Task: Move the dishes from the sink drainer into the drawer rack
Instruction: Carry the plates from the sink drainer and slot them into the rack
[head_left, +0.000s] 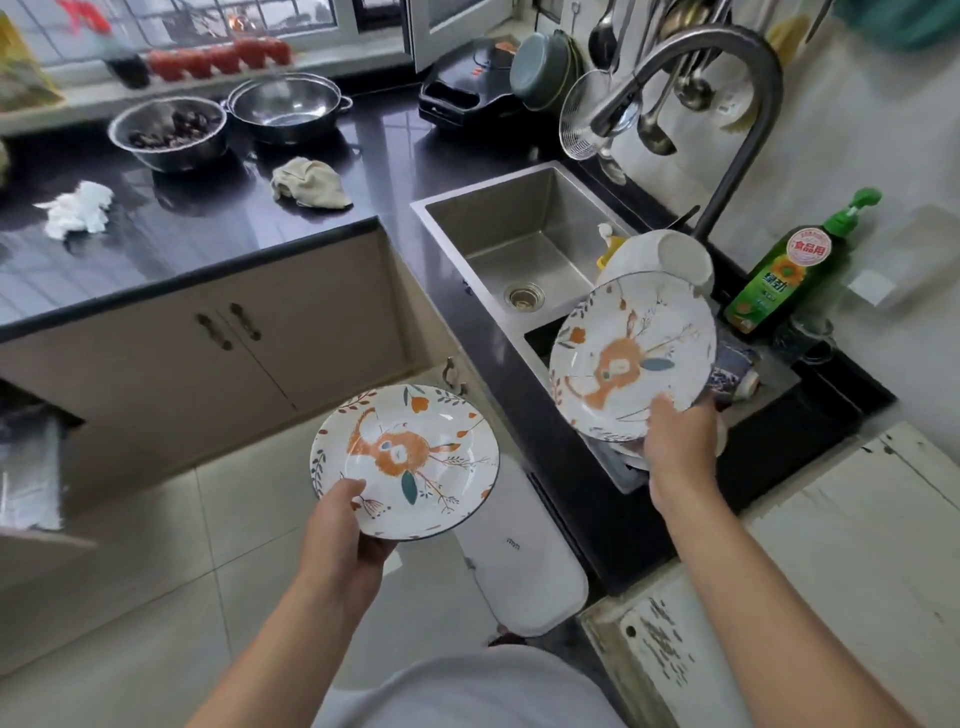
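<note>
From the head camera, the drawer rack (31, 467) sits at the far left edge of the frame, cut off by the border and blurred, so what it holds cannot be made out. The sink drainer (618, 467) at right of centre is mostly covered by the raised plate and the right hand; only a strip of its near rim and some stacked dishes below the hand show. A white bowl (660, 254) lies tilted behind that plate, and a blue-patterned cup (737, 374) peeks out just beside the plate's right edge, partly hidden.

The dark counter edge (519, 415) runs diagonally from the upper centre toward the lower right, with the steel sink basin (519, 244) above the drainer. Pale floor tiles (156, 545) fill the lower left, an open stretch between the cabinets and the person's body.

The left hand (343, 535) grips one patterned plate (410, 462) at its near rim, thumb on top and fingers curled beneath, holding it nearly level over the floor at lower centre. The right hand (680, 441) pinches a second patterned plate (634, 358) at its lower rim, thumb on the face, the other fingers hidden behind; that plate stands tilted up over the drainer, facing the camera.
</note>
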